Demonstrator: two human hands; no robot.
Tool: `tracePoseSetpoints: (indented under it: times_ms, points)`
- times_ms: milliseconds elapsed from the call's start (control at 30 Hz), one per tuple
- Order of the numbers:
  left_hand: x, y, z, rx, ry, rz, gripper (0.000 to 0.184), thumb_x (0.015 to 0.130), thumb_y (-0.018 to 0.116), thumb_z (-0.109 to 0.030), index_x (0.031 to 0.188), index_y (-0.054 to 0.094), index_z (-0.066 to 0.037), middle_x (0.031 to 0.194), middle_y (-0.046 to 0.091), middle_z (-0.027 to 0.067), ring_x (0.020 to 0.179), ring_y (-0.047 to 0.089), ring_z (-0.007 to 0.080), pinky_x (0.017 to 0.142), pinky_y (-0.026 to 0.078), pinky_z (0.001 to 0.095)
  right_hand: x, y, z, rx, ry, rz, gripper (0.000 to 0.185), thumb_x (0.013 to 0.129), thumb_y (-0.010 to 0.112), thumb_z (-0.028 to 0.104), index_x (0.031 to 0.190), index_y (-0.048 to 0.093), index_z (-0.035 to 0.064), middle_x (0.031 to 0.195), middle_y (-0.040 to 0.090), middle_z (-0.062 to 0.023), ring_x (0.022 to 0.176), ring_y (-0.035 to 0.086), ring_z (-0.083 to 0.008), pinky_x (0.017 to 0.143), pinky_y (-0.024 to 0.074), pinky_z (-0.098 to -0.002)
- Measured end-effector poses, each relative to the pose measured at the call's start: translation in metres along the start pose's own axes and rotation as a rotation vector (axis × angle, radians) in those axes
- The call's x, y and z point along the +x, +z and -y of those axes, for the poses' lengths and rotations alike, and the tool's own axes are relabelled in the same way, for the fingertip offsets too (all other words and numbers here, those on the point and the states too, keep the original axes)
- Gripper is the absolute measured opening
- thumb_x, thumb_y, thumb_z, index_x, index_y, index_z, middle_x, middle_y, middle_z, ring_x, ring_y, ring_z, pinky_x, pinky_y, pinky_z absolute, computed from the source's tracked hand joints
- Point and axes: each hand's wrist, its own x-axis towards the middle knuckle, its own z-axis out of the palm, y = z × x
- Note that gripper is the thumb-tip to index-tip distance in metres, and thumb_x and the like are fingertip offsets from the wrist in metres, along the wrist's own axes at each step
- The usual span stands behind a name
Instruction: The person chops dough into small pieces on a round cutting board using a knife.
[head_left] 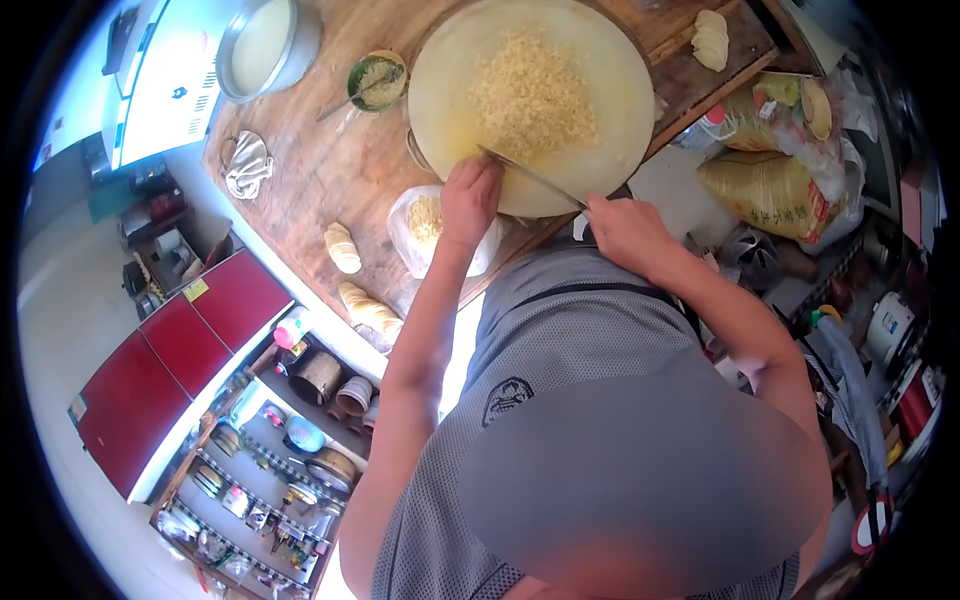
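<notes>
A large round pale chopping board (440, 90) carries a heap of finely chopped yellowish food (535, 90). Along its near edge lies a knife (540, 178), its blade slanting from upper left to lower right. The knife's handle end is wrapped in my right hand (628, 232), close to my waist. My left hand (472, 200) is closed, its fingers pressed together against the blade near the tip; the fingertips are partly hidden. Just left of and below that hand, a clear plastic bag (480, 255) holds more of the chopped food (426, 218).
On the wooden table (300, 180) are a bowl with chopped food (380, 85), a metal pot of whitish contents (262, 45), a crumpled cloth (248, 165) and pale rolls (342, 248). Another pale piece (711, 40) lies right. Sacks (770, 190) stand beyond the table's right edge.
</notes>
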Motion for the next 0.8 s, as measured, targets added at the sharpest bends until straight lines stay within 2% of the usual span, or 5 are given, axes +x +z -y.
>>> tracePoseSetpoints:
  times_ms: [267, 400, 467, 567, 800]
  points:
    - [-0.012, -0.012, 0.004, -0.242, -0.331, -0.065, 0.015, 0.086, 0.074, 0.001, 0.1, 0.073, -0.004, 0.106, 0.075, 0.0123, 0.099, 0.07, 0.0315, 0.085, 0.057, 0.0388, 0.004, -0.003, -0.012, 0.044, -0.025, -0.082, 0.022, 0.101, 0.057, 0.023, 0.093, 0.059, 0.0023, 0.074, 0.067, -0.0244, 0.075, 0.068, -0.0458, 0.069, 0.0535, -0.0569]
    - [-0.01, -0.011, 0.002, -0.195, -0.235, -0.003, 0.022, 0.083, 0.079, -0.006, 0.103, 0.072, -0.003, 0.11, 0.072, 0.0143, 0.102, 0.067, 0.0341, 0.088, 0.055, 0.0413, 0.004, -0.004, -0.011, 0.047, -0.032, -0.083, 0.022, 0.1, 0.057, 0.022, 0.092, 0.059, 0.002, 0.073, 0.066, -0.0246, 0.075, 0.068, -0.0468, 0.069, 0.053, -0.0573]
    - [0.0, -0.012, -0.015, 0.096, -0.19, 0.014, 0.034, 0.079, 0.085, -0.017, 0.106, 0.068, -0.003, 0.109, 0.07, 0.0145, 0.103, 0.064, 0.0359, 0.09, 0.052, 0.0438, 0.003, -0.004, -0.009, 0.049, -0.038, -0.083, 0.022, 0.1, 0.058, 0.022, 0.092, 0.059, 0.0019, 0.073, 0.066, -0.0247, 0.075, 0.068, -0.0471, 0.069, 0.0528, -0.0575]
    - [0.002, -0.004, -0.024, 0.154, -0.271, -0.031, 0.04, 0.076, 0.086, -0.022, 0.104, 0.065, -0.004, 0.106, 0.066, 0.0147, 0.1, 0.06, 0.0375, 0.088, 0.049, 0.0461, 0.003, -0.004, -0.009, 0.053, -0.031, -0.083, 0.022, 0.1, 0.057, 0.022, 0.092, 0.059, 0.0019, 0.074, 0.066, -0.025, 0.076, 0.067, -0.0473, 0.07, 0.0525, -0.0578]
    - [-0.004, 0.006, -0.012, 0.064, -0.283, -0.027, 0.022, 0.08, 0.078, -0.008, 0.097, 0.065, -0.005, 0.099, 0.068, 0.0134, 0.095, 0.062, 0.0355, 0.084, 0.049, 0.0453, 0.003, -0.004, -0.007, 0.054, -0.001, -0.065, 0.021, 0.101, 0.056, 0.022, 0.094, 0.058, 0.0022, 0.075, 0.067, -0.0249, 0.077, 0.067, -0.0471, 0.07, 0.0522, -0.0581]
